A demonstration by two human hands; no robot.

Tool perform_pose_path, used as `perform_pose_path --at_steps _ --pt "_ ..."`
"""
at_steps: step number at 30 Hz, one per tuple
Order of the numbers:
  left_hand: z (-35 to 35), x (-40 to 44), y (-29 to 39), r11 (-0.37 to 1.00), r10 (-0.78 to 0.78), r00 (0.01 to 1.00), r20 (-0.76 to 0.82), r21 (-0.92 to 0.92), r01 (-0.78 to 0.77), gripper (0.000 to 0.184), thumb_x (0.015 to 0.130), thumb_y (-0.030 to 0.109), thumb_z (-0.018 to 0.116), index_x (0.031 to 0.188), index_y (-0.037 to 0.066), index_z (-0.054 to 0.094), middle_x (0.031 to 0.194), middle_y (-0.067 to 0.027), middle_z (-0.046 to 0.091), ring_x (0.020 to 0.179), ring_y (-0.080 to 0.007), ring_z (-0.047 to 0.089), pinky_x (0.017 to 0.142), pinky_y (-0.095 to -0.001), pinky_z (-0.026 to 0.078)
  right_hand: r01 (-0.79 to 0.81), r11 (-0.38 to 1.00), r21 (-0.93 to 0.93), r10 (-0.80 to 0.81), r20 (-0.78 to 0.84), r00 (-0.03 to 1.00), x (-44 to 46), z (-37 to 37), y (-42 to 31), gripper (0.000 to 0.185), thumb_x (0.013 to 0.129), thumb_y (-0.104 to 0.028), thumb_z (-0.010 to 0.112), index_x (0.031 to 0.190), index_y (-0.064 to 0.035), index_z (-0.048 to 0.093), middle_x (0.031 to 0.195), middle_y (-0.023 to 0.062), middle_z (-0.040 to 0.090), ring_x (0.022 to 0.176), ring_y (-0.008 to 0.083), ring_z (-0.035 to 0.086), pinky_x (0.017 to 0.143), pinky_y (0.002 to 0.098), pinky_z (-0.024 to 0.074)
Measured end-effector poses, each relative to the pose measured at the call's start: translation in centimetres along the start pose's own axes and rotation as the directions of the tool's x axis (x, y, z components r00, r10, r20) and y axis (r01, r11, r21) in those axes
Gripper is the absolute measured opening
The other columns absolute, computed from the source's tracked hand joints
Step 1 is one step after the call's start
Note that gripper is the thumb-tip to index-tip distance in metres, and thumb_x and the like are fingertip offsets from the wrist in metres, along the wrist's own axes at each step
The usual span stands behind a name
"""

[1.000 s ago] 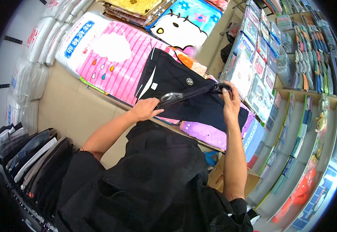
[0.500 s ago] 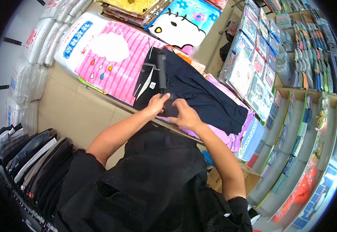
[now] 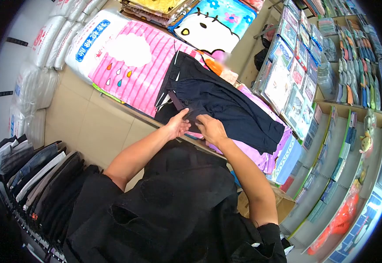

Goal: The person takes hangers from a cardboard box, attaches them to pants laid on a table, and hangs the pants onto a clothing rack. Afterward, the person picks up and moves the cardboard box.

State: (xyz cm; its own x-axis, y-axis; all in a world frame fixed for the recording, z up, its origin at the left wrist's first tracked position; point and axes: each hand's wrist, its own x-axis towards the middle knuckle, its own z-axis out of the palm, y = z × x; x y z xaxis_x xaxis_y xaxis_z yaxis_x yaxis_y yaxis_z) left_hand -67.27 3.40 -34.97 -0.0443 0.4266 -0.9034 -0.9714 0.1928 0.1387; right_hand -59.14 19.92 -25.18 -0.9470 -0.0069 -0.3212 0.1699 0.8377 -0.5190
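Dark trousers lie spread over the goods in front of me, with the waist at the left and the legs running to the lower right. My left hand is closed at the near end of a dark flat strip, thumb on top, just in front of the trousers. What the strip is, I cannot make out. Close beside it, my right hand has its fingers bent together on dark material between the two hands. That material's edges blend into the trousers.
A pink striped bedding pack lies at the left of the trousers, and a cartoon-printed blanket behind them. Hanging clothes are at the lower left. Packaged goods and shelves stand on the right.
The dark strip has swung from upright to leaning left, its far end now lower. My right fingers, spread before, have closed in near the left hand. The trousers' waist lies differently.
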Motion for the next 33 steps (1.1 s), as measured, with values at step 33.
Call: perform_pose_path --at_steps 33 --pt "-0.7 -1.1 -0.6 0.965 0.217 0.969 0.120 -0.178 -0.194 0.052 0.098 0.060 0.053 0.066 0.021 0.040 0.054 0.0086 0.030 0.042 -0.0054 0.024 0.039 -0.0241 0.016 -0.007 0.999 0.042 0.019 -0.299 0.954 0.8 0.3 0.4 0.020 0.087 -0.008 0.064 0.107 -0.0094 0.068 0.113 0.0081 0.065 0.091 0.0353 0.068 0.080 0.0434 0.0566"
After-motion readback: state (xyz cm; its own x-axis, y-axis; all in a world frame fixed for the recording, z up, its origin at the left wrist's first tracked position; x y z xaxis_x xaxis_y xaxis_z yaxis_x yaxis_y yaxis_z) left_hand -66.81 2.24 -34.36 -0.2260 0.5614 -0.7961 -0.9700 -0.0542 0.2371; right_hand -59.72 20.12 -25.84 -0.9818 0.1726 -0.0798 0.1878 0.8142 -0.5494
